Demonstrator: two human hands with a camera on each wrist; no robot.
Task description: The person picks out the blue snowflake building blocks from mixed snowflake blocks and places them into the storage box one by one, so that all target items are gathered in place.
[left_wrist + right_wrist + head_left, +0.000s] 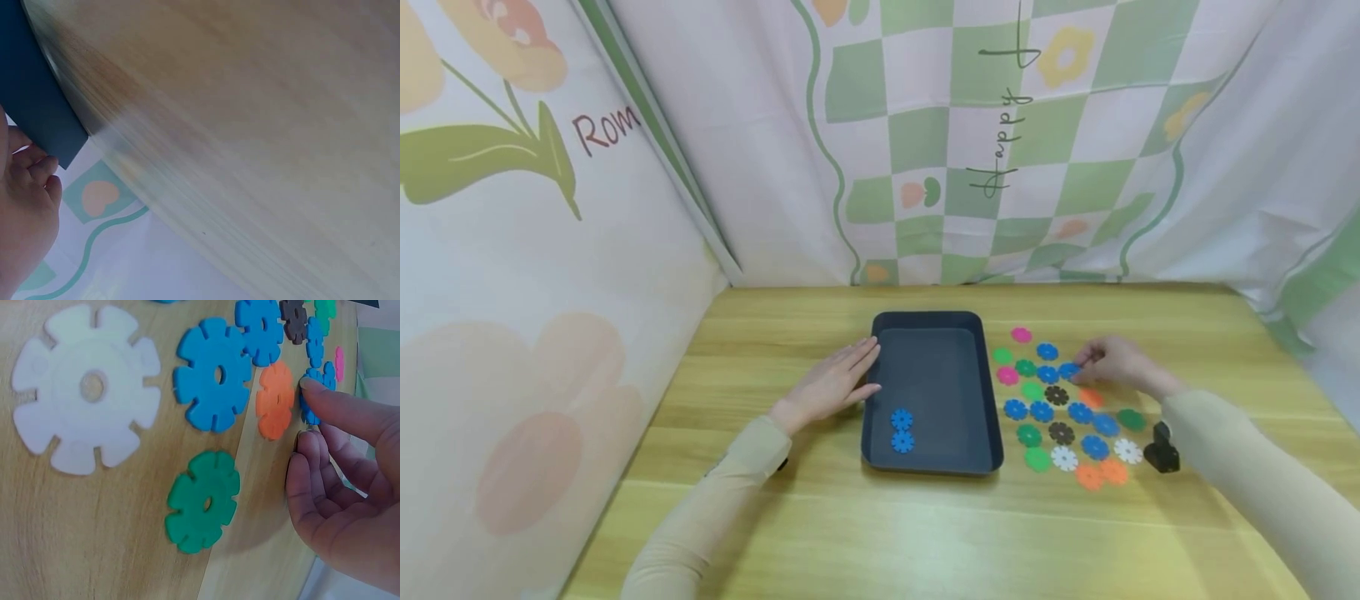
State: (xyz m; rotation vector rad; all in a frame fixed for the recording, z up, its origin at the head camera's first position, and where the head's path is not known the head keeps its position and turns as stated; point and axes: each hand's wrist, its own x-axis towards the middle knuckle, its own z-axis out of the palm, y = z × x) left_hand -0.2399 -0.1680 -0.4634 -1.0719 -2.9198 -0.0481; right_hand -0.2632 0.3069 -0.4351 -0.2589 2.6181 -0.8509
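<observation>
A dark, shallow rectangular tray (932, 392) lies on the wooden table with two blue notched plastic discs (902, 431) inside, near its front left. My left hand (831, 385) rests at the tray's left rim, fingers extended and thumb spread toward me. In the left wrist view its fingertips are right at the dark tray wall (37, 81). To the right of the tray, my right hand (1116, 364) pinches a blue notched disc (1068, 371) between thumb and fingers. That disc is partly hidden by the thumb in the right wrist view (310, 406).
Around the right hand lie several more notched discs: pink (1021, 334), green (1131, 419), brown (1062, 433), white (1127, 451) and orange (1090, 477). A small black device (1162, 454) shows by the right sleeve. Printed curtains (1000, 150) hang behind the table.
</observation>
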